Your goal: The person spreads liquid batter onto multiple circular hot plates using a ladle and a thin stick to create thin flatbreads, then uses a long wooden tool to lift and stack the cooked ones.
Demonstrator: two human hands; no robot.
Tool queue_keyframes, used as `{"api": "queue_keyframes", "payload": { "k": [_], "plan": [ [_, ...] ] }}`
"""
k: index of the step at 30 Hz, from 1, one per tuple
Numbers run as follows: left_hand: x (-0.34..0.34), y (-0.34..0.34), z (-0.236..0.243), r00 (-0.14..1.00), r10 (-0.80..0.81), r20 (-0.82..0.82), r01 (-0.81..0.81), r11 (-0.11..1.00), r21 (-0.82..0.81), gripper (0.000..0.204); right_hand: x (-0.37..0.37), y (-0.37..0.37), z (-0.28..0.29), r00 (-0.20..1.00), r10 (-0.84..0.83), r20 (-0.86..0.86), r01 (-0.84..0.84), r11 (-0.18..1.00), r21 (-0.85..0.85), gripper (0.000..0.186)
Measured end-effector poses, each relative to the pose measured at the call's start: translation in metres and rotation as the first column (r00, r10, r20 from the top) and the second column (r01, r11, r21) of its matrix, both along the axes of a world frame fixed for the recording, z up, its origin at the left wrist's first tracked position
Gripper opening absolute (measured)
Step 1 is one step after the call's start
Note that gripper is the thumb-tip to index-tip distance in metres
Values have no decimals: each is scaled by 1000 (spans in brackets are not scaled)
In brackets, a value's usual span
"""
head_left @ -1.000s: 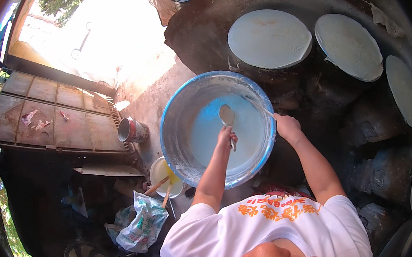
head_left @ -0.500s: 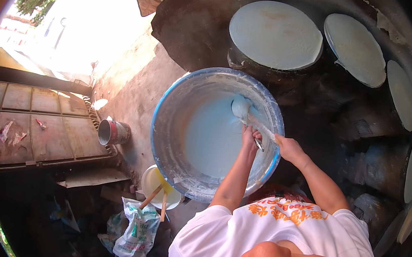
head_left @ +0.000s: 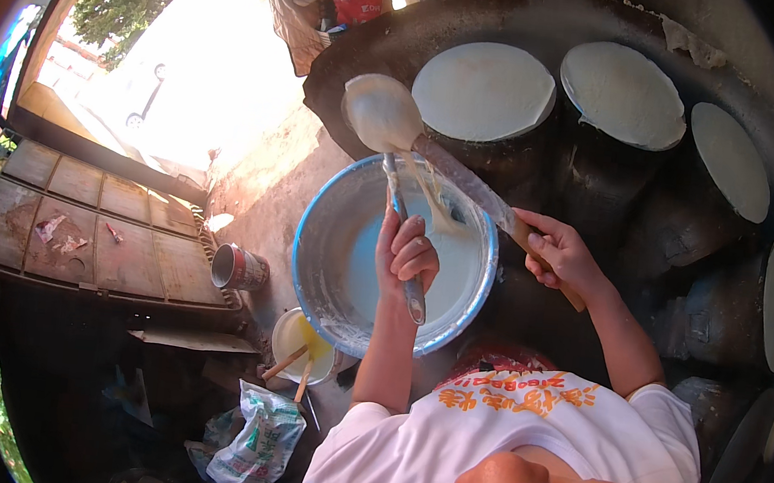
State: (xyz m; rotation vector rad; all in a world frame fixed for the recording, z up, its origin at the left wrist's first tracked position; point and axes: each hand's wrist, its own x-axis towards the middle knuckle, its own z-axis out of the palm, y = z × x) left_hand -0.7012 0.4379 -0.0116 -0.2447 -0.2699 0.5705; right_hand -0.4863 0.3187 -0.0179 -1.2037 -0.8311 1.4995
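Note:
My left hand is closed round the metal handle of a ladle, lifted over the far rim of a blue tub. Thick pale batter fills the ladle's bowl. In my right hand is the wooden handle of a long flat spatula, its blade end against the side of the ladle's bowl. A strand of batter hangs from there down into the tub. More whitish batter lies in the tub, and dried smears coat its inner wall.
Several round griddles with pale sheets on top curve round the far and right sides. At the left are a tiled surface, a small can, a white bucket with wooden handles sticking out, and a crumpled sack.
The ladle has risen out of the tub, away and to the left, loaded with batter. The spatula has come up with it. Both my hands have lifted, and the view has shifted.

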Motion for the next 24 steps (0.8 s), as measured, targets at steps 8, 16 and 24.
{"api": "queue_keyframes", "payload": {
  "k": [8, 16, 24],
  "plan": [
    [-33, 29, 141, 983, 29, 182, -88, 940, 330, 40, -36, 16, 79, 970, 28, -243, 59, 936, 346, 43],
    [-31, 6, 54, 798, -423, -429, 473, 881, 9, 28, -27, -105, 2, 909, -285, -303, 293, 956, -20, 39],
    [149, -75, 25, 351, -933, -79, 909, 360, -208, 27, -58, -243, -32, 529, -812, -247, 819, 565, -102, 38]
  ]
}}
